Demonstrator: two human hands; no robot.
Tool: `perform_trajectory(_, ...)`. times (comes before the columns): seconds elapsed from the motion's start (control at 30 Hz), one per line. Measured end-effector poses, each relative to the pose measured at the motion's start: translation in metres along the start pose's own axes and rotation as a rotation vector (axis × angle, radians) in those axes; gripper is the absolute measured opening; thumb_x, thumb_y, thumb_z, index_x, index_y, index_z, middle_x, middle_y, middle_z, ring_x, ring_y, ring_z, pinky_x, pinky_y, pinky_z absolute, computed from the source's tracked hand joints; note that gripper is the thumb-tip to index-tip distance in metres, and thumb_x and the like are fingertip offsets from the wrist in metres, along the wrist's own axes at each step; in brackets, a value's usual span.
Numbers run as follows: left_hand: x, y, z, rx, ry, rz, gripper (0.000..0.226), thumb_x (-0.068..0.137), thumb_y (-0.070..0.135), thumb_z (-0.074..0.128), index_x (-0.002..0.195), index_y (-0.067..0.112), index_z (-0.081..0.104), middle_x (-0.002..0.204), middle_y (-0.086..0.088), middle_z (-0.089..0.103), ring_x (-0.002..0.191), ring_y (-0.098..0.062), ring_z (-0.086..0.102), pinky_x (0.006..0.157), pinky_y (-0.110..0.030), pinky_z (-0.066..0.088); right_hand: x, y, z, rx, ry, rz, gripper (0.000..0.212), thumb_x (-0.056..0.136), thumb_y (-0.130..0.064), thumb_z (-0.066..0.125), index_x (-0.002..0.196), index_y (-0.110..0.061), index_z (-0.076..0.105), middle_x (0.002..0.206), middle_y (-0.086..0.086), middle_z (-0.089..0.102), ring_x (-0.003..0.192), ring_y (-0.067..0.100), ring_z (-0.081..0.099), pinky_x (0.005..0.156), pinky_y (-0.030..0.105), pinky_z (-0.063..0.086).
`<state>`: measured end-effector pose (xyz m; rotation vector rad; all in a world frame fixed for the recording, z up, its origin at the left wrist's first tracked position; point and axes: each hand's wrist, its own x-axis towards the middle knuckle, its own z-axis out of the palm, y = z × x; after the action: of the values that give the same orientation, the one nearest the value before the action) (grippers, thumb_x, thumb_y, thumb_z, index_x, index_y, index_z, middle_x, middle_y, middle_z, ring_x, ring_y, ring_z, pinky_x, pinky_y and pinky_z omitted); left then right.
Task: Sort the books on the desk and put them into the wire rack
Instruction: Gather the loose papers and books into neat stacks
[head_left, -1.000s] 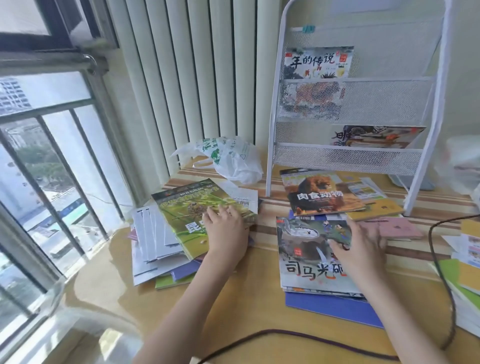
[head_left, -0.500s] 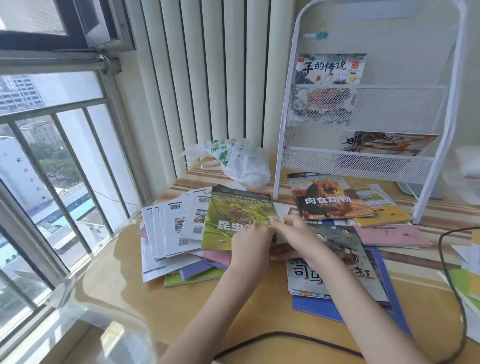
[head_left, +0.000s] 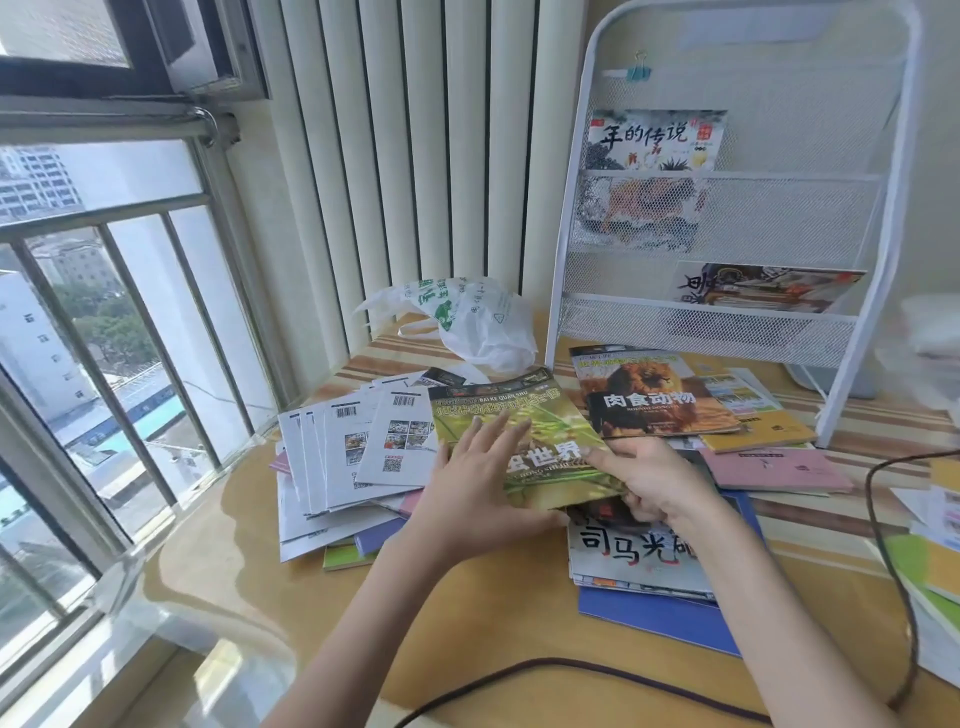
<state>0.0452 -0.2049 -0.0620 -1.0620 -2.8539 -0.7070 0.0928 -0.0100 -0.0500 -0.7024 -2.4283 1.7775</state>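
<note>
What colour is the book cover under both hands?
Mainly green, seen in the head view: the book.

A green insect book lies tilted over fanned white booklets; a lion book lies before the white wire rack.

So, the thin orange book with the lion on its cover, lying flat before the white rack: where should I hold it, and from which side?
Probably pinch the near-left corner of the thin orange lion book, coming from the front. It lies flat on other books with that part uncovered, while the white wire rack stands close behind.
</note>
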Motion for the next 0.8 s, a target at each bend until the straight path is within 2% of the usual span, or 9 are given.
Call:
perform_trajectory(0.17,-0.006,0.0,-0.007,-0.35,0.231,0.12,0.069,0.08,0.071,0.041,0.138,0.033,0.039,0.142,0.017,0.039,0.13,0.0,0.035,0.107,-0.027,0.03,-0.003,0.013,-0.013,0.483,-0.078,0.069,0.012,0.091,-0.014,0.059,0.1,-0.008,0.061,0.047,0.001,0.049,0.023,0.004,0.02,0.03,0.008,0.012)
perform_trajectory(0.23,-0.002,-0.004,-0.004,-0.464,0.341,0.057,0.049,0.091,0.056,0.037,0.132,0.029,0.044,0.132,0.015,0.047,0.123,0.001,0.04,0.101,-0.024,0.032,-0.009,0.02,-0.028,0.645,-0.061,0.114,0.007,0.091,-0.01,0.056,0.097,-0.007,0.059,0.042,0.0,0.044,0.021,0.002,0.02,0.028,0.006,0.012)
perform_trajectory(0.3,0.003,-0.01,0.002,-0.399,0.393,-0.013,0.035,0.098,0.035,0.042,0.131,0.022,0.045,0.13,0.008,0.048,0.123,-0.007,0.041,0.095,-0.02,0.03,-0.013,0.032,-0.047,0.721,0.016,0.174,0.004,0.092,-0.01,0.055,0.088,-0.01,0.054,0.037,-0.005,0.032,0.02,0.002,0.018,0.027,0.007,0.01)
perform_trajectory(0.37,0.01,-0.016,0.01,-0.241,0.35,-0.006,0.038,0.094,0.029,0.046,0.13,0.017,0.045,0.132,0.002,0.05,0.124,-0.016,0.043,0.095,-0.023,0.031,-0.016,0.044,-0.065,0.761,0.11,0.223,0.015,0.093,-0.013,0.053,0.079,-0.014,0.047,0.033,-0.007,0.024,0.019,0.002,0.017,0.025,0.008,0.009)
perform_trajectory(0.43,0.016,-0.018,0.016,-0.039,0.218,0.035,0.053,0.089,0.046,0.042,0.135,0.019,0.043,0.139,0.003,0.048,0.131,-0.017,0.039,0.105,-0.03,0.029,-0.015,0.052,-0.079,0.769,0.187,0.239,0.023,0.094,-0.017,0.053,0.074,-0.015,0.043,0.032,-0.007,0.023,0.019,0.002,0.016,0.024,0.01,0.009)
perform_trajectory(0.53,0.026,-0.017,0.025,0.239,0.019,0.045,0.081,0.084,0.07,0.041,0.149,0.025,0.026,0.155,0.008,0.028,0.145,-0.015,0.016,0.118,-0.042,0.009,-0.008,0.052,-0.088,0.784,0.27,0.235,0.024,0.095,-0.023,0.054,0.074,-0.016,0.044,0.043,-0.002,0.028,0.021,0.002,0.015,0.023,0.013,0.012)
perform_trajectory(0.6,0.03,-0.017,0.027,0.306,-0.026,0.042,0.086,0.082,0.075,0.04,0.15,0.026,0.022,0.156,0.01,0.024,0.146,-0.015,0.011,0.118,-0.046,0.004,0.0,0.046,-0.091,0.821,0.293,0.221,0.019,0.093,-0.024,0.056,0.077,-0.016,0.048,0.06,0.0,0.03,0.028,0.001,0.022,0.024,0.012,0.017)
perform_trajectory(0.7,0.033,-0.018,0.026,0.339,0.024,0.022,0.068,0.089,0.06,0.044,0.147,0.028,0.029,0.154,0.01,0.029,0.145,-0.014,0.016,0.117,-0.043,0.008,0.01,0.038,-0.093,0.806,0.335,0.196,0.012,0.088,-0.016,0.062,0.094,-0.007,0.058,0.071,0.002,0.042,0.045,0.004,0.037,0.029,0.011,0.028)
perform_trajectory(0.8,0.033,-0.019,0.025,0.331,0.104,-0.034,0.053,0.093,0.053,0.04,0.139,0.026,0.041,0.146,0.008,0.041,0.14,-0.015,0.028,0.115,-0.043,0.016,0.01,0.034,-0.082,0.502,0.472,0.123,0.048,0.087,-0.009,0.065,0.13,-0.008,0.045,0.076,0.005,0.05,0.053,0.011,0.042,0.035,0.019,0.037)
